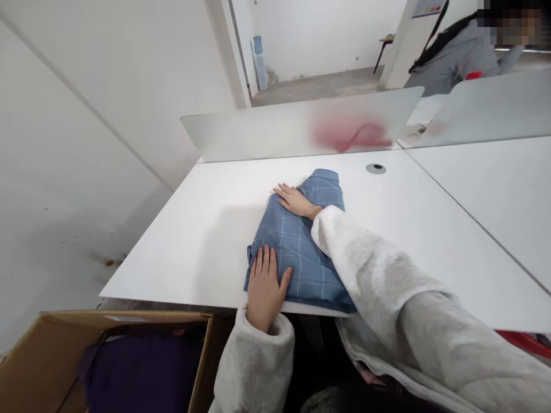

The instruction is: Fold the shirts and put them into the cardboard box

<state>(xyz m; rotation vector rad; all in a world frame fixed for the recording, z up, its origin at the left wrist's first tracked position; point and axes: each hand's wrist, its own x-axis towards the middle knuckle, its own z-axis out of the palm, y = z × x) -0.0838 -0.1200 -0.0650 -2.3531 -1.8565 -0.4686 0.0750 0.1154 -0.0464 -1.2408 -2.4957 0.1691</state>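
Both your hands: apart, palms flat on the folded blue checked cloth
Your left hand: fingers pointing forward
Your right hand: crossing over, fingers pointing left

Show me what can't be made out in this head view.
- Blue checked cloth garment: its folds hidden by the left hand, right hand and grey fleece sleeve.
- Dark purple fabric in the brown cardboard box: cut off by the bottom edge.
- Red shape: blurred behind the frosted divider panel.
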